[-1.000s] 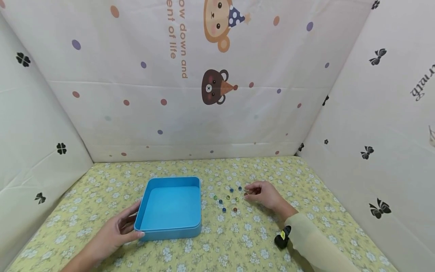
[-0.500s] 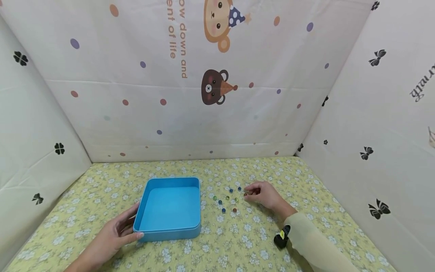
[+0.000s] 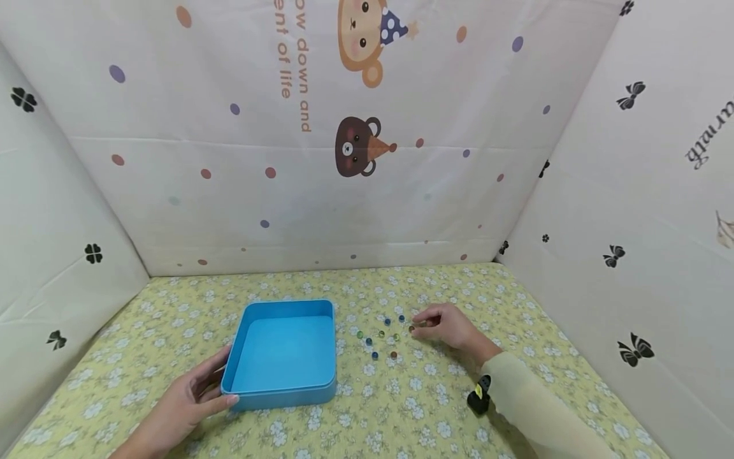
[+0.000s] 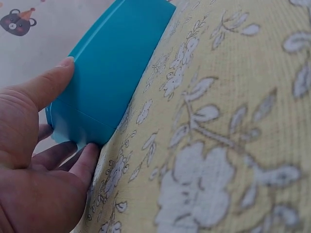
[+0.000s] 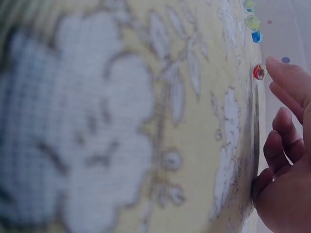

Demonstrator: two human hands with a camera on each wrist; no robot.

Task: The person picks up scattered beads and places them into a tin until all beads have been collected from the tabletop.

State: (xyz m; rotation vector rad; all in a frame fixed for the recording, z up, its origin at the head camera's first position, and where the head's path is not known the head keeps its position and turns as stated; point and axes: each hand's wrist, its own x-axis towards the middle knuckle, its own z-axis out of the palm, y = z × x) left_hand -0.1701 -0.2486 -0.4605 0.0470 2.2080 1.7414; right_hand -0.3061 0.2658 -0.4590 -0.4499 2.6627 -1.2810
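A square blue box (image 3: 287, 354) without a lid stands on the left half of the cloth, nothing visible inside it. My left hand (image 3: 186, 405) holds its near left corner, thumb on the front wall and fingers along the left side; the left wrist view shows that thumb on the blue wall (image 4: 107, 73). My right hand (image 3: 447, 326) is at the right of several glass marbles, thumb and index finger apart. At its fingertips lies a red-brown marble (image 3: 411, 329), shown red (image 5: 259, 72) in the right wrist view. I cannot tell whether the fingers touch it.
Loose blue, yellow-green and amber marbles, such as a blue marble (image 3: 375, 355) and an amber marble (image 3: 394, 355), lie between box and right hand. Yellow flowered cloth (image 3: 321, 433) covers the surface. White printed sheets (image 3: 309, 204) stand as walls behind and on both sides.
The head view has shifted slightly, so everything appears a little further left. Both hands, the box and the marbles keep their places relative to one another.
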